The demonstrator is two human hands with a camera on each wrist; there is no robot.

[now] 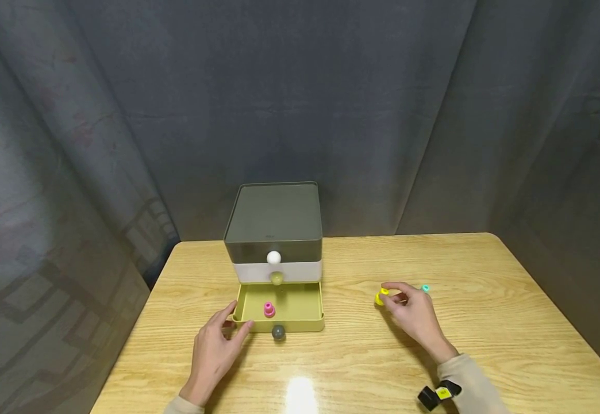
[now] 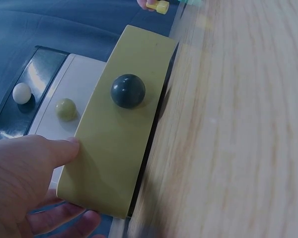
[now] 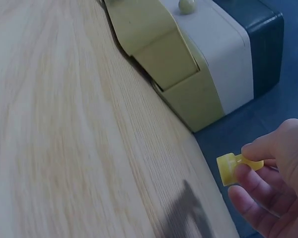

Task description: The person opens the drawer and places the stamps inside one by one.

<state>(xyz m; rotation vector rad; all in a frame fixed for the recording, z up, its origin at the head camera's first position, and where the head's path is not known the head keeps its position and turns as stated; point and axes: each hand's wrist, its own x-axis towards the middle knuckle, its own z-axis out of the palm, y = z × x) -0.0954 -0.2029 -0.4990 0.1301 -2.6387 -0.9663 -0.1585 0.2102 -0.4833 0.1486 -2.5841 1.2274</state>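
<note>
At the left front corner of a pulled-out olive-yellow drawer (image 1: 300, 325) is my left hand (image 1: 216, 345), its thumb on the front's top edge and its fingers round the side. A small pink stepped plastic piece (image 1: 269, 310) with a hole in its top stands inside the drawer. To the drawer's right, my right hand (image 1: 415, 313) pinches a yellow stepped plastic piece (image 3: 229, 167) between thumb and fingers, just above the table. Behind that hand a small turquoise piece (image 1: 425, 288) shows on the table, partly hidden.
The drawer belongs to a stacked unit with a dark grey top (image 1: 274, 213) and a white middle tier (image 1: 250, 272), each with a round knob. A dark knob (image 2: 128, 91) sticks out of the open drawer's front. Grey curtains (image 1: 300, 115) hang behind the wooden table (image 1: 362, 368).
</note>
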